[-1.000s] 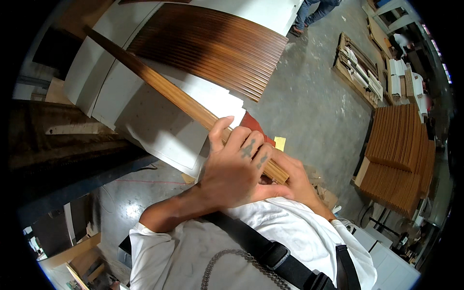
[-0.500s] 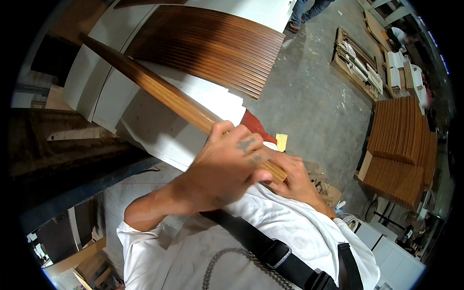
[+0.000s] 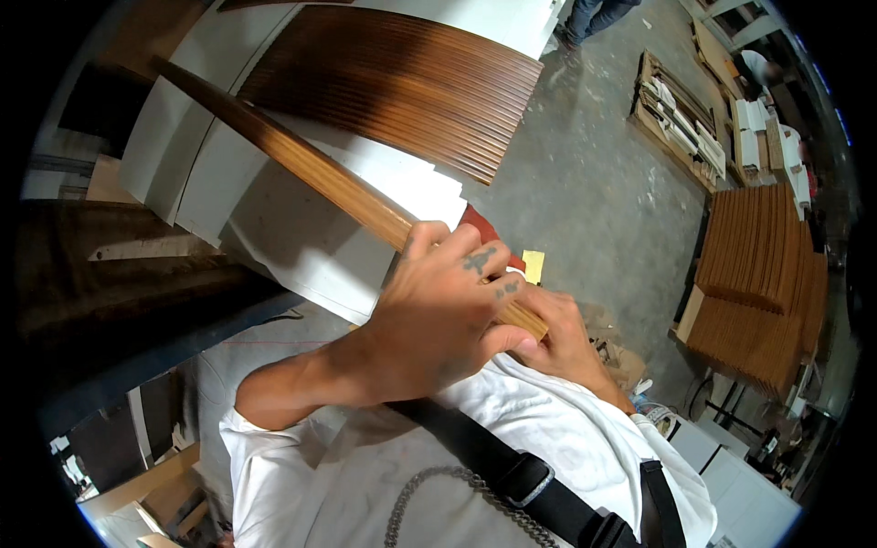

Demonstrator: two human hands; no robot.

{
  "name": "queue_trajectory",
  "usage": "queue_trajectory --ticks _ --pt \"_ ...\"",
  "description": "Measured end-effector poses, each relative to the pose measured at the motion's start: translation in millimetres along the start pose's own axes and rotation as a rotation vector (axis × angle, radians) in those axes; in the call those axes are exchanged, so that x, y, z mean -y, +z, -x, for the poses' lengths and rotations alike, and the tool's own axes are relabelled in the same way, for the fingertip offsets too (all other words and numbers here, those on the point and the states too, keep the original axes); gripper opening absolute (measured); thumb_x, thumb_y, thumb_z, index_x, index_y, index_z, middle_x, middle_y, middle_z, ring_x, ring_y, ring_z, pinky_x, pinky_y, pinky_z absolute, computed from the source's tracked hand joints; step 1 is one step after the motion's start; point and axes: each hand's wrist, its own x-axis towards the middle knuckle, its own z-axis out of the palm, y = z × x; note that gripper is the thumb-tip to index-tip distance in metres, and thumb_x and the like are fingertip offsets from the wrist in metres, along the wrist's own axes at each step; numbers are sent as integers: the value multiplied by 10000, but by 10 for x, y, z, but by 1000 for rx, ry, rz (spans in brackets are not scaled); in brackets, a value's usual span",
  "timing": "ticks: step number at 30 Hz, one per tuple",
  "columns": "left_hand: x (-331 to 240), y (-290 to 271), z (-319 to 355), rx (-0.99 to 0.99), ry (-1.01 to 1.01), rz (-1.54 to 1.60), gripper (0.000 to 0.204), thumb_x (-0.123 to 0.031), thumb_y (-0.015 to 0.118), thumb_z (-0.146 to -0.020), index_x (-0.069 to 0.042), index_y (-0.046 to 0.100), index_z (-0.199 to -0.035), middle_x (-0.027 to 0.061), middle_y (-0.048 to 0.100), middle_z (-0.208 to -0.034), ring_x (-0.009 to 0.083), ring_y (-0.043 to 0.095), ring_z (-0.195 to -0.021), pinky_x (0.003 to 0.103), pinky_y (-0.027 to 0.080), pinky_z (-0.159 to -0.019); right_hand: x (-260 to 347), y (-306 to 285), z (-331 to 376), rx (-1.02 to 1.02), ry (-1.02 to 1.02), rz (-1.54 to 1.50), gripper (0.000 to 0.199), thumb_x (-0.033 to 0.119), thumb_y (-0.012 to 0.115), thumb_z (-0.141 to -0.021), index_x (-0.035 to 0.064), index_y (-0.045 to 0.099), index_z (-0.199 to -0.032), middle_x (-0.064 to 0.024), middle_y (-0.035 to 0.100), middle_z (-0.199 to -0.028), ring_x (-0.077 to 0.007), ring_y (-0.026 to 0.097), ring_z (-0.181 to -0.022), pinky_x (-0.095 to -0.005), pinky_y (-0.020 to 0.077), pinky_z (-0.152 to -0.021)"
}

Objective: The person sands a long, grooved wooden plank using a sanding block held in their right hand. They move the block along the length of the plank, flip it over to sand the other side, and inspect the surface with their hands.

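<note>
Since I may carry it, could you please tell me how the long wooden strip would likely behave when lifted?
The strip is probably stiff, as its long span shows no clear sag. Its far end may dip, since the left hand and right hand both sit near one end. Its sheen suggests slight slipperiness.

Left hand (image 3: 437, 306) grips wood strip (image 3: 320, 181), right hand (image 3: 565, 340) holds its near end just right of left, brown slats (image 3: 393, 87) on white tabletop (image 3: 297, 228) beyond both, red piece (image 3: 480, 224) near left knuckles.
</note>
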Motion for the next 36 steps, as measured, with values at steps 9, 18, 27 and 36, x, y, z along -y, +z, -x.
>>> queue_trajectory --ticks 9,18,27,36 --pt "197 -246 27 143 20 321 208 -111 635 -905 7 694 -1066 126 634 -1084 299 559 -1075 436 359 -1021 -54 26 -17 -14 -57 73 617 5 675 -756 -22 546 -1359 -226 650 -1248 -373 677 -1080 -406 537 -914" --pt "82 -153 -20 39 -54 -91 490 -430 726 -852 31 706 -1015 136 651 -994 279 570 -1027 454 338 -1084 8 16 -37 -67 -52 35 603 72 741 -807 -20 540 -1368 -207 637 -1304 -363 675 -1103 -390 535 -928" --pt "363 -266 -40 131 145 84 484 -468 676 -911 -12 689 -1072 128 658 -1053 289 579 -1040 423 409 -942 -18 59 -48 -125 36 -12 616 115 747 -740 -6 595 -1325 -203 711 -1056 -342 720 -929 -373 541 -827" --pt "159 -213 -133 127 -2 -30 540 -534 646 -911 -38 698 -1119 111 673 -1049 276 559 -988 398 389 -902 0 -8 -43 -98 37 -46 606 45 769 -787 -2 566 -1356 -219 670 -1227 -349 689 -1092 -380 533 -915"
